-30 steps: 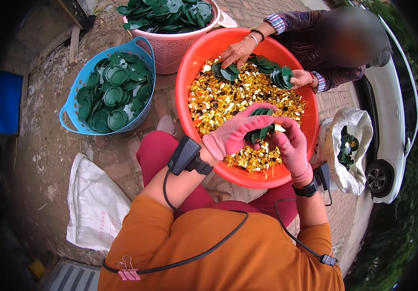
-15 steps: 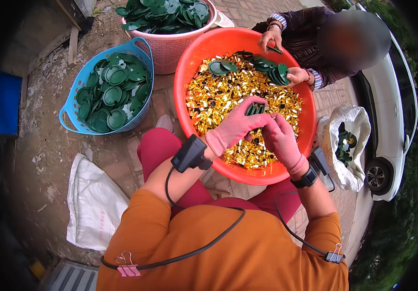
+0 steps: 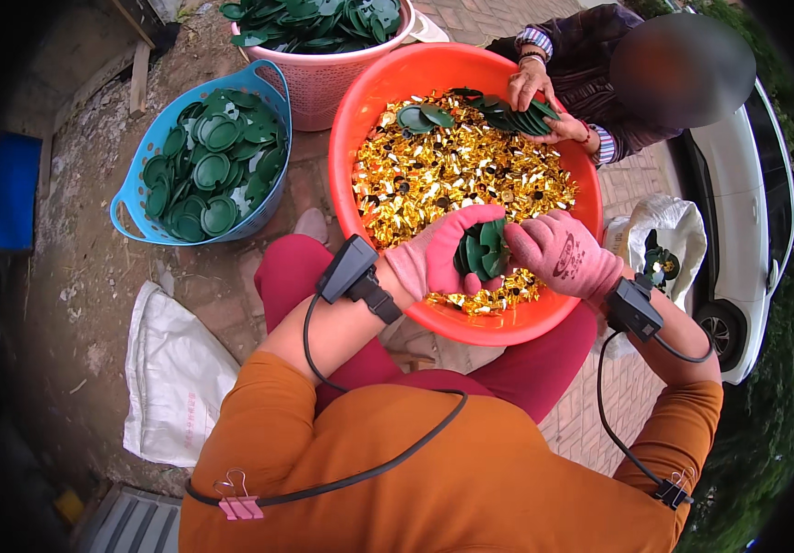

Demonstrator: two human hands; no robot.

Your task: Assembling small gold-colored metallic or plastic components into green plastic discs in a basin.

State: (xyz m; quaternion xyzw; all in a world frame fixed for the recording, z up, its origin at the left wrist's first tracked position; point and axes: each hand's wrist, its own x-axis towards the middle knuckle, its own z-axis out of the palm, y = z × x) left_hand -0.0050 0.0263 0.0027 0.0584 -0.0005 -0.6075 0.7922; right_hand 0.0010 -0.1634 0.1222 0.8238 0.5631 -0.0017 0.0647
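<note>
My left hand [image 3: 441, 251], in a pink glove, is closed around a fanned bunch of green plastic discs [image 3: 482, 247] over the near part of a red-orange tub. My right hand [image 3: 565, 256], gloved too, has its fingers bent and pressed together at the right edge of that bunch. What its fingertips pinch, if anything, is hidden. Beneath both hands, the tub [image 3: 345, 184] holds a layer of shiny gold pieces [image 3: 415, 189] with small black caps among them. More green discs [image 3: 425, 118] lie on the gold at the far side.
Across the tub, another person's hands [image 3: 533, 92] grip a row of green discs. A blue basket [image 3: 130, 198] and a pink basket [image 3: 309, 88], both full of discs, stand at the left. White sacks lie at left [image 3: 176, 378] and right [image 3: 683, 221]. A white car [image 3: 747, 212] is parked beyond.
My right hand has turned, its back now showing, and its elbow has swung outward. The discs in my left hand now face upward, fanned. The other person's hands have come together on their row.
</note>
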